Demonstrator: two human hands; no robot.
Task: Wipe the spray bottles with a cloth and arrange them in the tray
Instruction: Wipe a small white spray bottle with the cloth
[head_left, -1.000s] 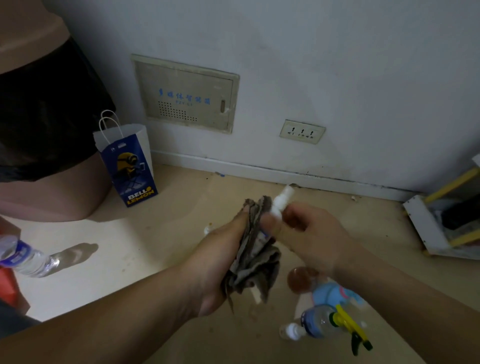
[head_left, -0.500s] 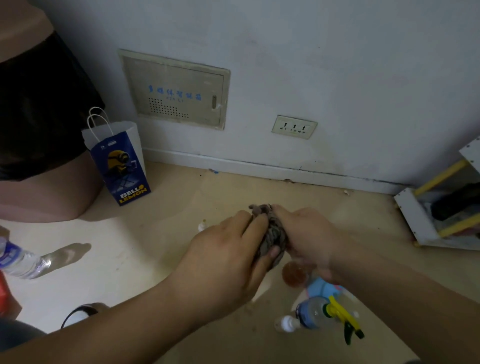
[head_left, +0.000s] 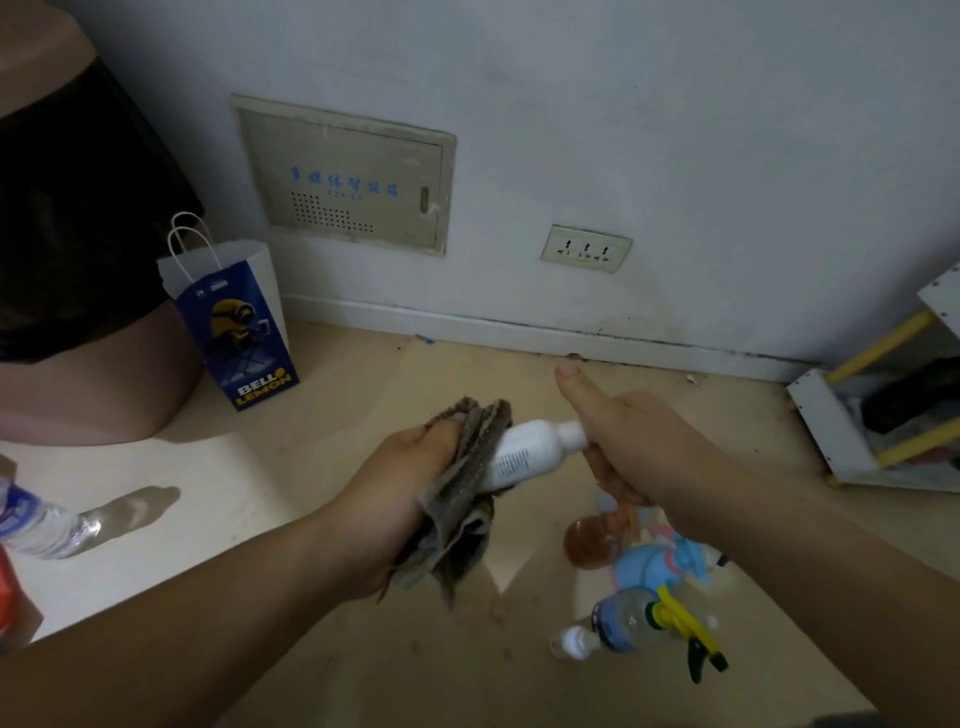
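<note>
My right hand (head_left: 623, 441) grips the neck end of a white spray bottle (head_left: 524, 454) that lies roughly level above the floor, thumb pointing up. My left hand (head_left: 405, 483) holds a crumpled grey-brown cloth (head_left: 462, 499) wrapped around the bottle's base end. On the floor below lie more bottles: a round amber one (head_left: 589, 543), a blue one (head_left: 649, 564), a clear bottle with a yellow and green trigger (head_left: 639, 621), and a small white-capped one (head_left: 571, 642).
A blue and white paper bag (head_left: 234, 322) stands by the wall at left, beside a pink bin with a black liner (head_left: 78, 260). A water bottle (head_left: 36, 519) lies at far left. A white and yellow rack (head_left: 883, 415) sits at right.
The hands were pressed together over the cloth half a second ago. Now they have drawn apart, and the white bottle's body shows between them, lying level instead of pointing up.
</note>
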